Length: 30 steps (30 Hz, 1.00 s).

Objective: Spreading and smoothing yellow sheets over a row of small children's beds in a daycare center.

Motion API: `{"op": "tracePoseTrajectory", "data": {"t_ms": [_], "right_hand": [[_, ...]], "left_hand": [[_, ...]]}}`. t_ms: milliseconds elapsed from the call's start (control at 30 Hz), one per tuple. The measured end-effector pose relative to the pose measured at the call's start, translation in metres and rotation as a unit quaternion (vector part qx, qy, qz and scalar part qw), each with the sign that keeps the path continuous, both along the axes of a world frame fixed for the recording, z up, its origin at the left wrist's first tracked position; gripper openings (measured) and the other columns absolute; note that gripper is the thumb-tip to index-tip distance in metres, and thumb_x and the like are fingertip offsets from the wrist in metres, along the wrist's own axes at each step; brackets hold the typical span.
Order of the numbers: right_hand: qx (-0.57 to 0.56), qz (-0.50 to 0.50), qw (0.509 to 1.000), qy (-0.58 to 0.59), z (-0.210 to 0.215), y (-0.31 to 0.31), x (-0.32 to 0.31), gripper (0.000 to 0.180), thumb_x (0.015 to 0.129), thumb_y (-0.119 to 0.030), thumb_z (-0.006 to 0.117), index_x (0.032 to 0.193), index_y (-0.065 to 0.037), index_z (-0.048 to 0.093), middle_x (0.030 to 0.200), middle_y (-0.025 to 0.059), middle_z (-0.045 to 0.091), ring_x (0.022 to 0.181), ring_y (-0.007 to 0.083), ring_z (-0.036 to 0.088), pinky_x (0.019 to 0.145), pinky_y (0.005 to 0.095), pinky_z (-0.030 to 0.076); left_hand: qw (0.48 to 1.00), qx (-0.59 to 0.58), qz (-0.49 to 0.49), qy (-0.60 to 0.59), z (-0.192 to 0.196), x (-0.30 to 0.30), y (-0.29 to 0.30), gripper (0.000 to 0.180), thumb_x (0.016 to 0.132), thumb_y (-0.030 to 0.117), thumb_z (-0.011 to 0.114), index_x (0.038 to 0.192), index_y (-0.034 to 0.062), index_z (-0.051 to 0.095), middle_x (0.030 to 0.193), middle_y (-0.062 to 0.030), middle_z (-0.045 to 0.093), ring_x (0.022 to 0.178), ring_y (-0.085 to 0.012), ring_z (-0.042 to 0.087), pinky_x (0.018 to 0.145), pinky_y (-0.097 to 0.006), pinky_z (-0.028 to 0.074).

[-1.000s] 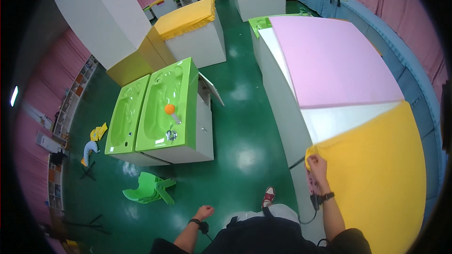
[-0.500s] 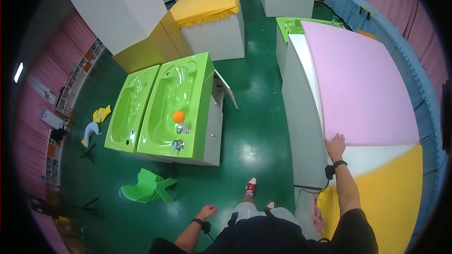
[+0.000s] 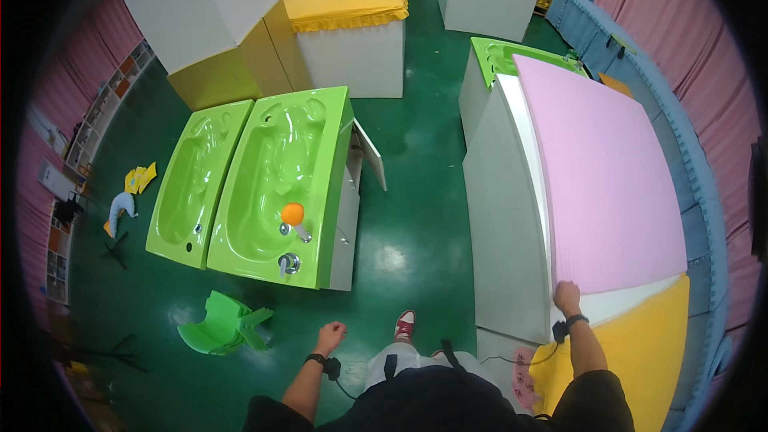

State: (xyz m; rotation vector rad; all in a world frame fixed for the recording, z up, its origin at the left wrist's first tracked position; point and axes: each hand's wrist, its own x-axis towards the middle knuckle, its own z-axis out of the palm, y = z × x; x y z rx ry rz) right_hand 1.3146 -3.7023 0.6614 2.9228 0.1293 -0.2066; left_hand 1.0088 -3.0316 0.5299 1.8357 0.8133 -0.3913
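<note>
A large pink ribbed pad (image 3: 616,184) lies over the white top of a long grey cabinet (image 3: 504,216) on my right. At the pad's near left corner, my right hand (image 3: 567,298) is closed on its edge, though most of the fingertips are hidden. My left hand (image 3: 330,338) hangs low in front of me with loosely curled fingers and nothing in it. Both wrists wear dark bands with small cabled boxes. Just below my right hand, a yellow cloth (image 3: 632,344) covers the nearer end of the cabinet row.
Two green tubs (image 3: 320,184) stand on the left, one with an orange ball-shaped piece (image 3: 293,214) by its taps. A cabinet door (image 3: 370,156) swings out beneath it. A green child's chair (image 3: 216,328) stands nearby. Yellow-covered cabinets (image 3: 352,56) stand farther off.
My view has shifted forward along the aisle. My right hand has gone from fingers spread on the pad's edge to closed at its corner. My left hand still hangs free.
</note>
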Motion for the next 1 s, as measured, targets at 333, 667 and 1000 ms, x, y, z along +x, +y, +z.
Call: {"op": "tracePoseTrajectory", "data": {"t_ms": [333, 667, 1000], "right_hand": [[0.069, -0.031, 0.996, 0.049, 0.013, -0.065, -0.150, 0.020, 0.081, -0.019, 0.058, 0.074, -0.003, 0.068, 0.073, 0.0245, 0.065, 0.069, 0.0425, 0.064, 0.068, 0.0511, 0.053], [0.098, -0.015, 0.994, 0.052, 0.004, -0.078, -0.151, 0.023, 0.085, -0.019, 0.056, 0.081, 0.001, 0.069, 0.082, 0.0262, 0.066, 0.079, 0.0437, 0.065, 0.073, 0.0521, 0.052], [0.135, 0.029, 0.990, -0.021, -0.013, -0.071, -0.162, 0.028, 0.083, -0.021, 0.058, 0.073, 0.004, 0.065, 0.074, 0.0258, 0.064, 0.074, 0.0423, 0.064, 0.069, 0.0512, 0.050]], "left_hand": [[0.994, -0.038, -0.009, 0.099, -0.023, -0.055, -0.047, 0.027, 0.086, 0.019, 0.058, 0.097, -0.0022, 0.070, 0.087, -0.0127, 0.073, 0.076, -0.0203, 0.071, 0.070, -0.032, 0.056], [0.998, 0.042, 0.002, 0.039, -0.005, -0.148, -0.131, 0.033, 0.085, 0.028, 0.056, 0.099, 0.0024, 0.070, 0.090, -0.0117, 0.073, 0.077, -0.0215, 0.070, 0.075, -0.036, 0.054], [0.977, -0.013, 0.181, 0.109, -0.015, -0.397, -0.192, 0.033, 0.086, 0.028, 0.057, 0.096, 0.0004, 0.071, 0.090, -0.0129, 0.073, 0.075, -0.0215, 0.071, 0.072, -0.035, 0.055]]}}
